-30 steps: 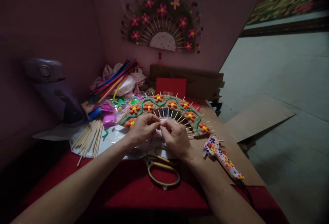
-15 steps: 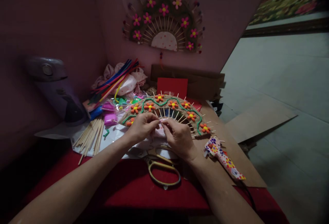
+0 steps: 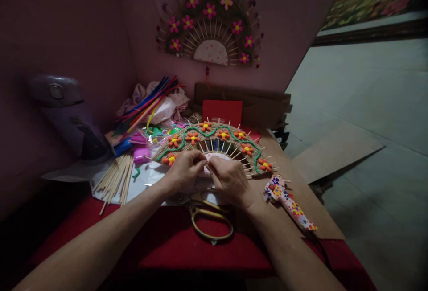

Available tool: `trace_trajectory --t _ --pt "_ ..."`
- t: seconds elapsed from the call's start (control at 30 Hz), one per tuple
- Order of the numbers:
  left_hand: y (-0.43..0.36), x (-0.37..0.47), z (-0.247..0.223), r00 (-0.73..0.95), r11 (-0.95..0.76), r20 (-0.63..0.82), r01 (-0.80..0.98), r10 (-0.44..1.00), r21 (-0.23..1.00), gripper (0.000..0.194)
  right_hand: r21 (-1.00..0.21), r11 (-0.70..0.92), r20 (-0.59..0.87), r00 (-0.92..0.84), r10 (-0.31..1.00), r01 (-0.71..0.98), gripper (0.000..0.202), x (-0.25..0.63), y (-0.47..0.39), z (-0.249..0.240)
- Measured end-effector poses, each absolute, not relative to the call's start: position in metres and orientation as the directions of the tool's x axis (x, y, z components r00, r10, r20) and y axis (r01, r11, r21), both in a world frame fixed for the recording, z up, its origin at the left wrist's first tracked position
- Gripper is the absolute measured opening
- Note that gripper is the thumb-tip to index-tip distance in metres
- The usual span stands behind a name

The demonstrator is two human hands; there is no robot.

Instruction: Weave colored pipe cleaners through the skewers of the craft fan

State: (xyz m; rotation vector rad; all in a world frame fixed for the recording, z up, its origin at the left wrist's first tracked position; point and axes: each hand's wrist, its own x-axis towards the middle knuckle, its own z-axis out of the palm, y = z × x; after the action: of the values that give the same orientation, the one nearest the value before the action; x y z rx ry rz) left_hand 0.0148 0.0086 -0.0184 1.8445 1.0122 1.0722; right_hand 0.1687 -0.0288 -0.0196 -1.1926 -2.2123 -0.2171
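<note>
A half-round fan craft, wrapped in twine over thin sticks, lies on the table with orange clay flowers and a wavy green strip. My left hand and my right hand meet in front of its pale, dotted centre piece. Both hands pinch with thumb and fingers, their tips nearly touching. Whatever is between the fingertips is too small or hidden to tell. Gold-handled scissors lie just below my hands, their blades partly covered.
Wooden sticks, a pink clay packet and a purple bottle are on the left. A flower-patterned, covered tool rests on cardboard at right. Behind stand pipe cleaners and a red card. A similar fan hangs on the wall.
The camera view has shifted slightly. My fingertips have come a little lower and stay close together in a pinch; the fan and scissors stay in place.
</note>
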Motion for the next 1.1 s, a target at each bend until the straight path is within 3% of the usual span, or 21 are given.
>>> trace_trajectory --t 0.07,0.2,0.33,0.5,0.63,0.8,1.1 --pt "0.008 0.012 -0.013 0.443 -0.341 0.213 0.231 0.871 0.911 0.014 -0.266 0.592 0.592 -0.355 0.723 0.761 0.017 0.172 -0.028 -0.017" --pt "0.004 0.010 -0.008 0.549 -0.105 0.072 0.029 0.833 0.994 0.022 -0.665 0.542 0.575 -0.110 0.811 0.515 0.016 0.177 -0.020 -0.017" --pt "0.002 0.014 -0.013 0.520 -0.008 0.095 -0.167 0.849 0.986 0.023 -0.808 0.485 0.504 -0.032 0.863 0.335 0.018 0.172 -0.014 -0.026" --pt "0.003 0.017 -0.014 0.376 -0.080 0.201 -0.312 0.905 0.947 0.023 -0.739 0.531 0.534 -0.119 0.837 0.415 0.017 0.159 -0.022 -0.031" --pt "0.005 0.014 -0.011 0.381 -0.156 0.228 -0.211 0.896 0.965 0.025 -0.672 0.549 0.553 -0.157 0.819 0.498 0.015 0.156 -0.027 -0.030" --pt "0.006 0.013 -0.013 0.379 -0.114 0.193 -0.221 0.905 0.969 0.024 -0.627 0.560 0.562 -0.184 0.806 0.541 0.014 0.159 -0.027 -0.026" --pt "0.005 0.013 -0.007 0.354 -0.190 0.186 -0.024 0.917 0.981 0.023 -0.608 0.535 0.548 -0.177 0.817 0.587 0.014 0.159 -0.028 -0.023"
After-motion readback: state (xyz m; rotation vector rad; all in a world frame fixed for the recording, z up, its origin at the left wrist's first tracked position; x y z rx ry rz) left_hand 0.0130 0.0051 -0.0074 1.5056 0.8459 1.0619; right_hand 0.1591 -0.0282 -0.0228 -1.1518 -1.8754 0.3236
